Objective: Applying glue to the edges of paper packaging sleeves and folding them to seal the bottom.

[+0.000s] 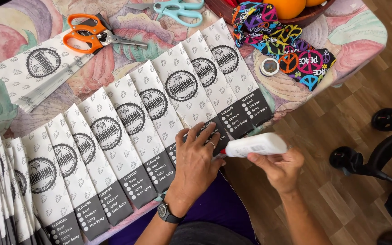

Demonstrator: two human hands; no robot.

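Left hand (196, 159) flat, fingers spread on paper bags (159, 113), right hand (280, 168) beside it gripping white bottle (256, 145), probably glue, tip at left fingers.

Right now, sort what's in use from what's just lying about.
In use: left hand pressing the fanned paper sleeves; right hand holding the white glue bottle.
Lying about: orange scissors, teal scissors, patterned cloth, tape roll, fruit bowl.
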